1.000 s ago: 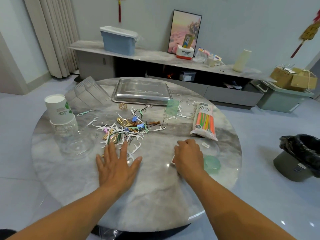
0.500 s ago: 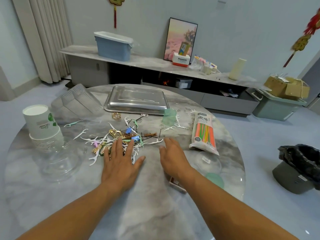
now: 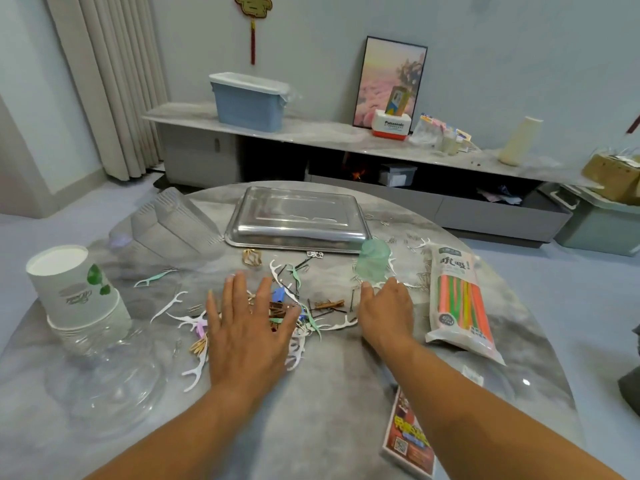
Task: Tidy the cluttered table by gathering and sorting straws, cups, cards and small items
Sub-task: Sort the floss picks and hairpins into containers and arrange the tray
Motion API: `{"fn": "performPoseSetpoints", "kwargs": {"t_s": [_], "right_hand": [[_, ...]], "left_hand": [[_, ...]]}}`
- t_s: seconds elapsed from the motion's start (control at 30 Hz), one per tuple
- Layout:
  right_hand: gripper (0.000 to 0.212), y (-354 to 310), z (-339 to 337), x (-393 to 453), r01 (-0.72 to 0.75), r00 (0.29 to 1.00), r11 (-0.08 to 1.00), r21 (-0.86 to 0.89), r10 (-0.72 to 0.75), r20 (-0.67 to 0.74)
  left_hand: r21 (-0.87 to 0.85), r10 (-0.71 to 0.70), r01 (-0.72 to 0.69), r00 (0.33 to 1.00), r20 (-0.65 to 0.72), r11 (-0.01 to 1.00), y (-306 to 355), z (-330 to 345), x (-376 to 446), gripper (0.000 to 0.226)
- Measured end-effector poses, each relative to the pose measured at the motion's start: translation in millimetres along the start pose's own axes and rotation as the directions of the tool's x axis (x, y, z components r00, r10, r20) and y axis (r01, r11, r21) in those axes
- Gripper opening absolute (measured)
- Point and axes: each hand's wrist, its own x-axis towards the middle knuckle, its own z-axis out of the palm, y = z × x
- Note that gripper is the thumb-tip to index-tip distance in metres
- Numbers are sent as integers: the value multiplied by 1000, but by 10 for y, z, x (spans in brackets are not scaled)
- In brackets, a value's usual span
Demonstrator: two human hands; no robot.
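Since the earlier frame both hands have advanced up the table (image 3: 329, 410). The left hand (image 3: 247, 327) lies flat and open on the picks (image 3: 194, 320); the right hand (image 3: 386, 311), fingers extended and empty, nears the green cup (image 3: 372, 259). Picks look light and slippery: best raked together. The tray (image 3: 298, 220) lies inverted; the straws (image 3: 460, 303) are still bagged.

left hand (image 3: 247, 332): flat, palm down, fingers spread wide | right hand (image 3: 386, 315): palm down, fingers straight and close together | both arms: bare, stretched forward, apart from each other
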Motion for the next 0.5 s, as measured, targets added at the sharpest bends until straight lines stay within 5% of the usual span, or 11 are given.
{"fn": "performPoseSetpoints", "kwargs": {"t_s": [0.1,0.23,0.5], "right_hand": [[80,82,64,147,-67,997,988,-136,71,24],[82,153,166,298,38,995,973,-230,-16,97],[68,90,266,-63,382,894,899,-212,-301,333]], "left_hand": [[56,-163,160,985,50,986,-172,-31,72,78],[70,-301,293,941,154,953,-167,10,126,82],[-173,-13,59,967,256,983,88,77,199,74]]}}
